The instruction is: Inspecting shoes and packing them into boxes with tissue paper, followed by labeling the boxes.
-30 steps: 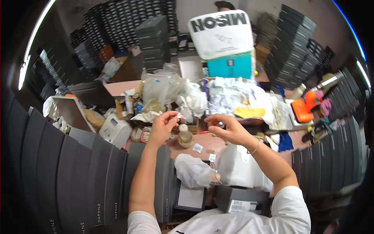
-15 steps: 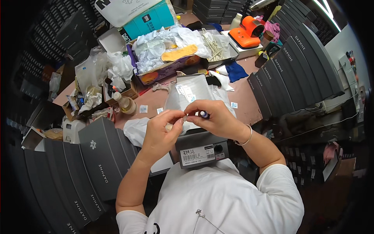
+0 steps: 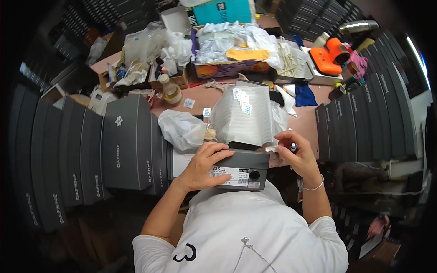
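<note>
A dark grey shoebox (image 3: 248, 159) with a white label stands close to my body. My left hand (image 3: 202, 166) grips its near end, fingers over the upper edge and thumb across the label. To the right of the box, my right hand (image 3: 298, 157) is closed round a slim pen-like stick with a pale purple end (image 3: 294, 147). A small white scrap (image 3: 271, 148) shows at its fingertips. Beyond the box lies a translucent white packing sheet (image 3: 250, 129) with several stickers on it. A crumpled white plastic bag (image 3: 180, 129) rests to the left.
Dark grey shoeboxes stand in rows at left (image 3: 129, 154) and right (image 3: 387, 113). Farther back are a carton (image 3: 211, 71) with tissue and a yellow insole (image 3: 248, 54), an orange device (image 3: 325, 61), and a bottle of yellowish liquid (image 3: 170, 91). A blue cloth (image 3: 305, 94) lies at right.
My hands, fingertips together above the shoebox before, are now apart. The left has come down onto the box's near end; the right has moved rightward with the pen-like stick. The view has shifted.
</note>
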Tool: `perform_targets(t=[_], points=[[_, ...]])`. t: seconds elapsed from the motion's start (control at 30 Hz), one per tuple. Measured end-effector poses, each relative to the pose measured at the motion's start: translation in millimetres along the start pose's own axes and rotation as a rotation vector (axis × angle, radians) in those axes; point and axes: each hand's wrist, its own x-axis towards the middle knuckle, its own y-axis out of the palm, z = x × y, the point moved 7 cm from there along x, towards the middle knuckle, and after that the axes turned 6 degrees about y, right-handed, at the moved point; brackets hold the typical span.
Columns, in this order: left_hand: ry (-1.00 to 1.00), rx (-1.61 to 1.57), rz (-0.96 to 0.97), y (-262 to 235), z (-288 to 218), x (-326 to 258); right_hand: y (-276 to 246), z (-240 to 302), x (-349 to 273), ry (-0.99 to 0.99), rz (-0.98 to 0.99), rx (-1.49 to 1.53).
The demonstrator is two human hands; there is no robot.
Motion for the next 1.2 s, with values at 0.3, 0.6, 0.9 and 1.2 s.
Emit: perform_targets(t=[0.3, 0.6, 0.9, 1.2], points=[[-0.469, 0.204, -0.545, 37.7, -38.9, -24.3, -15.6, -20.6, 22.3, 0.011, 0.357, 0.03], [-0.598, 0.661, -0.602, 90.1, -89.5, -29.7, -6.1, -31.2, 10.5, -0.05, 0.602, -0.008], [-0.373, 0.58, -0.304, 81.7, -87.5, -1.0, -0.2, -11.9, -3.2, -0.113, 0.496, -0.155], [-0.289, 0.532, -0.367, 82.4, -86.4, -4.0, 19.1, -2.7, -5.5, -0.043, 0.425, -0.206]])
